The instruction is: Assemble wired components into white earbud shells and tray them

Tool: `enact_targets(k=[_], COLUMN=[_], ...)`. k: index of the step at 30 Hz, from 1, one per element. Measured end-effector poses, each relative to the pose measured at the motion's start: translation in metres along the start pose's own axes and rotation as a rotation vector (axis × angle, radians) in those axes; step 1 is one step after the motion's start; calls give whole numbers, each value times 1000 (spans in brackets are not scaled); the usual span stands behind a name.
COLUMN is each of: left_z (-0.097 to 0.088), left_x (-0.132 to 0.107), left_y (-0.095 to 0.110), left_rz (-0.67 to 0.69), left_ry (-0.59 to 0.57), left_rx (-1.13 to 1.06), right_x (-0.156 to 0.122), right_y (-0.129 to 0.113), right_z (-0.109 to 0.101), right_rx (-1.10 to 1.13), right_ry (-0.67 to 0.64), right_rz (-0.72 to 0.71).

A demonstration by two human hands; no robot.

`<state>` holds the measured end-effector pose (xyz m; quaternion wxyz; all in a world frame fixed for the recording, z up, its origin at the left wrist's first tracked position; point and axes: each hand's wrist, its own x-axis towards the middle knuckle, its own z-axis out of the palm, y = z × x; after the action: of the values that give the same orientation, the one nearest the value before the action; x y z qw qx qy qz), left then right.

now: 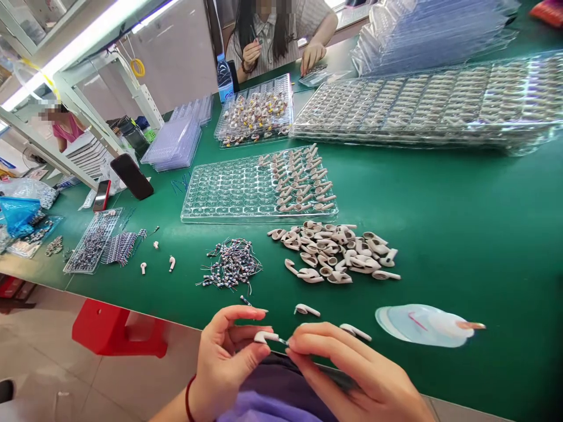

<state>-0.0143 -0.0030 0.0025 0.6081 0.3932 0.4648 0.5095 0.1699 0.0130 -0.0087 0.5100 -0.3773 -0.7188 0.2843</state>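
Between thumb and fingers, my left hand holds a white earbud shell with its stem pointing right. My right hand pinches a small dark wired component at the stem's end; whether it sits inside the stem I cannot tell. Just beyond my hands lie a loose earbud shell and another shell. Farther off are a heap of earbud shells and a pile of small wired components. A single component lies near my left fingertips.
A clear plastic tray holds rows of shells on its right side. A soft translucent bottle with a pointed tip lies at right. Filled trays and stacked empty trays stand behind. Another person sits across the green table. A red stool stands at left.
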Motion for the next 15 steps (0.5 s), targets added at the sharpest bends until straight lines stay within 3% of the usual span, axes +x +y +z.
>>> enact_targets(k=[8, 15], left_z=[-4, -3], left_x=[6, 6], left_y=[-1, 0], left_rz=[-2, -78], left_ry=[-28, -33], left_rx=[105, 25], right_x=[4, -1], right_y=[-2, 0], right_z=[0, 0], right_rx=[-38, -86], right_ry=[65, 88], right_rz=[19, 47])
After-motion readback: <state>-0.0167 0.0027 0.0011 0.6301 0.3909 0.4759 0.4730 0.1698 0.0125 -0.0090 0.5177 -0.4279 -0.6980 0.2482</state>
